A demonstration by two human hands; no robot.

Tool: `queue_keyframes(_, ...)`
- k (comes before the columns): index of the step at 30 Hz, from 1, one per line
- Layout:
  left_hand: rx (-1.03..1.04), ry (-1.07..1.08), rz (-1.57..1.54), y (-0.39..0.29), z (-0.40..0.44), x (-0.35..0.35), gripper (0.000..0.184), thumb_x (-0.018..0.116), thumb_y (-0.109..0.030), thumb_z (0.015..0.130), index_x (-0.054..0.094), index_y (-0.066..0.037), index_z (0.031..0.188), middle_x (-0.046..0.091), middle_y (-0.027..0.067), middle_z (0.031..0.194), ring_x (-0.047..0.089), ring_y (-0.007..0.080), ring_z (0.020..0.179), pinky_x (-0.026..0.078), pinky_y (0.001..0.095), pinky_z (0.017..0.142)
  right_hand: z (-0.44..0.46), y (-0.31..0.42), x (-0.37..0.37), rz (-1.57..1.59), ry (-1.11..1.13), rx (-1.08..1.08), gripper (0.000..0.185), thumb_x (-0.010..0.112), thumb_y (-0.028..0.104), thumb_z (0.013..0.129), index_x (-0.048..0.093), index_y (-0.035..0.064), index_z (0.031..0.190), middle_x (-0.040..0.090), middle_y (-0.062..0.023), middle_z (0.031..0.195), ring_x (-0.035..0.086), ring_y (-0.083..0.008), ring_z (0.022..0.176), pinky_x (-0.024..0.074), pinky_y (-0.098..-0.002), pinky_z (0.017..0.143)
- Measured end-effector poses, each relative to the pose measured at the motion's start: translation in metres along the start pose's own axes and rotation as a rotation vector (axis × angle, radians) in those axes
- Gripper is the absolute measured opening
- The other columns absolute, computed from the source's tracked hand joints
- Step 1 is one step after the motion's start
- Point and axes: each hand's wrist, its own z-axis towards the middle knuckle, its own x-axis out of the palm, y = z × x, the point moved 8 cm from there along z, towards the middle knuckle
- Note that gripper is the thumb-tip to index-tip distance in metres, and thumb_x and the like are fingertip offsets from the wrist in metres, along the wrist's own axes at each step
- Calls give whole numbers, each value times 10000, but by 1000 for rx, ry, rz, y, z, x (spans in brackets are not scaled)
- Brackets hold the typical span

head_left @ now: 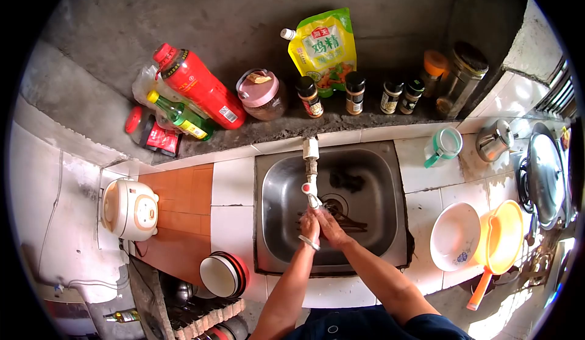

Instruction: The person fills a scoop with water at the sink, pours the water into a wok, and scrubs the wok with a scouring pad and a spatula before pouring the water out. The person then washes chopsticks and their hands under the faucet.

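My left hand [309, 225], with a pale bracelet at the wrist, is held just under the spout of the tap [310, 189]. Beside it, my right hand [331, 228] reaches in from the right with its fingers stretched out. The two hands are close together, palms turned inward, and no object shows between them. Both are over the stainless steel sink [391, 218]. Behind them the drain [334, 205] is partly covered. Dark thin shapes lie on the sink floor by my right hand; I cannot tell what they are.
Left of the sink are a rice cooker [129, 209] and stacked bowls [219, 276]. To the right stand a green-handled jug [448, 142], a moka pot [494, 140], a white bowl [455, 236] and an orange strainer [504, 236]. Spice jars [355, 93] and bottles [204, 90] line the ledge.
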Motion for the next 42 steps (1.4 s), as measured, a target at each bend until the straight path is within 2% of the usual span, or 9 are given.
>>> queue_keyframes(6, 8, 1, 528, -15, -29, 18, 523, 542, -325, 865, 390, -80, 1301, 411, 171, 1310, 402, 358, 1183, 263, 445, 1013, -7, -5, -4, 139, 5, 179, 377, 428, 380, 919, 548, 34, 1010, 590, -89, 854, 558, -135, 763, 465, -269, 666)
queue_keyframes(10, 173, 59, 550, 0, 3, 10, 427, 385, -355, 916, 565, 32, 890, 603, 137, 860, 569, 262, 836, 429, 362, 740, 9, -20, -19, -138, -19, 6, 328, 445, 316, 920, 548, 12, 991, 592, -74, 913, 548, -133, 856, 455, -282, 739)
queue_keyframes(14, -450, 813, -1142, 14, 6, 23, 508, 323, -458, 922, 556, -28, 1059, 594, 162, 1033, 566, 259, 951, 454, 371, 804, -14, 16, 3, 507, 68, 48, 300, 425, 352, 915, 542, 84, 986, 490, 22, 735, 456, -72, 666, 395, -199, 615)
queue_keyframes(15, -439, 751, -1124, -5, -3, 24, 522, 318, -461, 921, 515, -18, 1117, 536, 171, 1120, 510, 262, 1037, 415, 367, 868, -19, 19, 17, 1229, 411, 354, 339, 402, 368, 914, 529, 80, 1038, 543, 22, 799, 497, -112, 768, 405, -223, 774)
queue_keyframes(27, -182, 601, -1167, -59, -40, 16, 620, 251, -459, 926, 270, -10, 1352, 204, 149, 1435, 124, 222, 1347, 48, 329, 1097, -32, 39, 3, 907, 288, 103, 639, 193, 499, 906, 381, 7, 1268, 396, -126, 1313, 336, -256, 1227, 201, -366, 1054)
queue_keyframes(33, -64, 354, -454, -50, -37, 27, 579, 320, -397, 937, 281, 11, 1346, 214, 133, 1431, 124, 210, 1343, 87, 299, 1083, -19, 28, 14, 882, 330, 91, 634, 203, 526, 904, 378, 39, 1271, 416, -124, 1291, 359, -254, 1206, 225, -369, 1043)
queue_keyframes(35, 686, 58, 574, -43, -42, 26, 467, 371, -334, 939, 437, 20, 1237, 450, 152, 1258, 373, 245, 1213, 243, 329, 1020, -1, -3, -2, 600, 109, 158, 658, 203, 561, 899, 399, 44, 1256, 454, -115, 1249, 406, -237, 1161, 282, -363, 1013)
queue_keyframes(40, 461, 220, 1039, -7, 22, 18, 370, 361, -214, 901, 471, 13, 1172, 417, 262, 1254, 289, 436, 1225, 169, 474, 1053, -30, 2, 41, 384, 255, 240, 752, 203, 646, 857, 338, 73, 1327, 384, -64, 1332, 338, -215, 1229, 222, -352, 1050)
queue_keyframes(42, 452, 212, 510, -14, 26, 6, 367, 360, -209, 893, 479, 7, 1165, 425, 277, 1231, 313, 433, 1208, 185, 474, 1046, -35, 4, 41, 446, 263, 309, 815, 211, 696, 820, 314, 80, 1344, 352, -58, 1356, 304, -217, 1256, 199, -364, 1059)
